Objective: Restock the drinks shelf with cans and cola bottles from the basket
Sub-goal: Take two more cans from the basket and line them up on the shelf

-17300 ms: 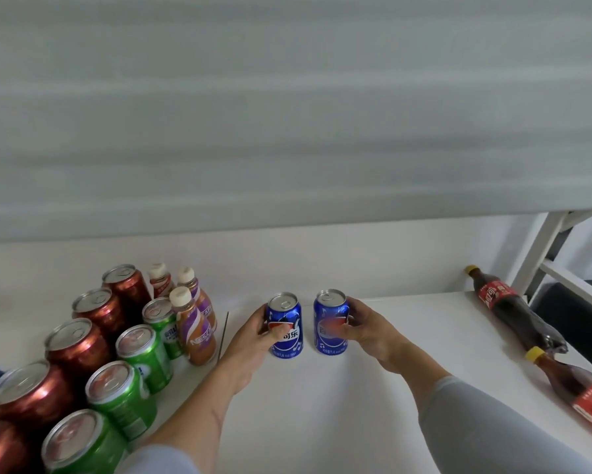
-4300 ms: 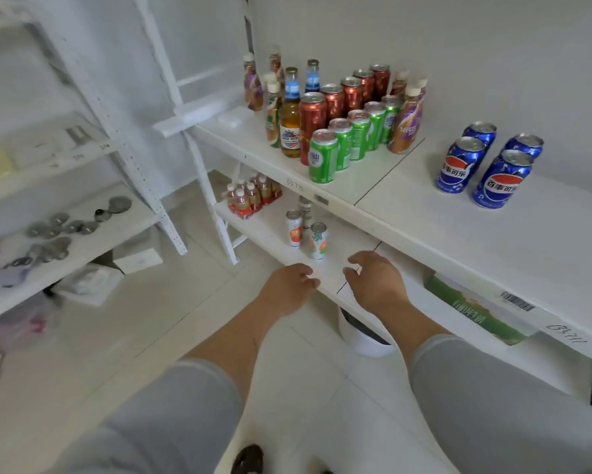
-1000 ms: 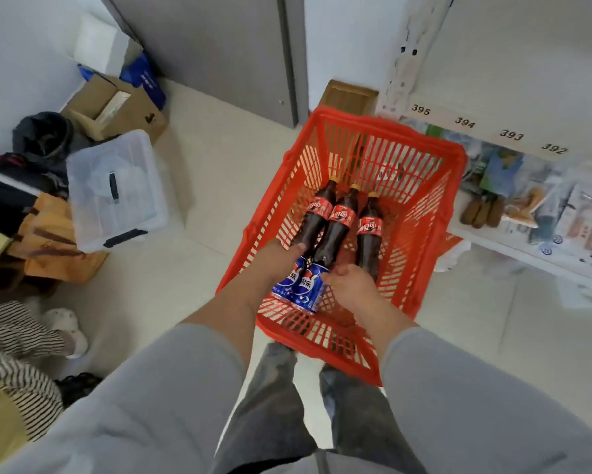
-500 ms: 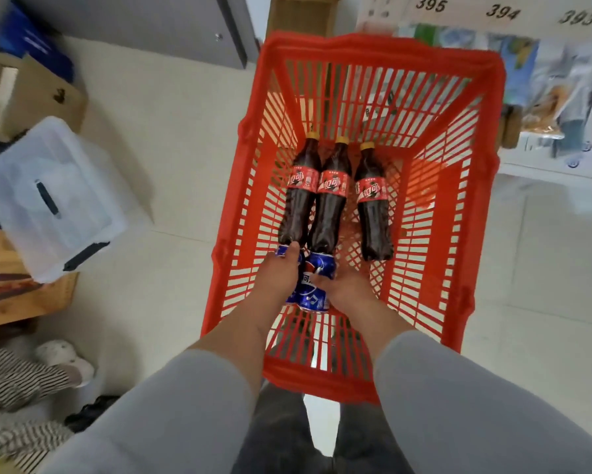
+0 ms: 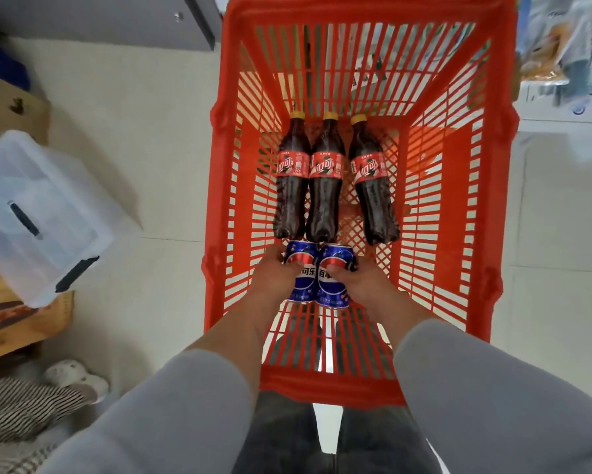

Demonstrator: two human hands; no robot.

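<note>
In the head view, the person leans over the red basket (image 5: 493, 206) on the floor, and both hands are down at its near end. The left hand (image 5: 274, 278) has its fingers wrapped around the left blue can (image 5: 299, 268), and the right hand (image 5: 363, 282) is closed the same way on the right blue can (image 5: 335, 273); the two cans lie side by side and touch each other, with their far ends just against the bases of the cola bottles. Half a second ago the hands were only arriving at the cans, with the fingers resting on top; a second ago they were reaching in from higher up. Now the grip looks settled on both, so the pick-up seems nearly done and the lift has probably not begun, though whether the cans are clear of the basket floor cannot be told. Three cola bottles (image 5: 323, 186) lie flat along the middle of the basket, caps toward the far wall, the left two touching and the third a little apart to the right; they have not moved in that time. These look like the last two cans in the basket, so after this trip to the shelf only the bottles should remain to carry over.
</note>
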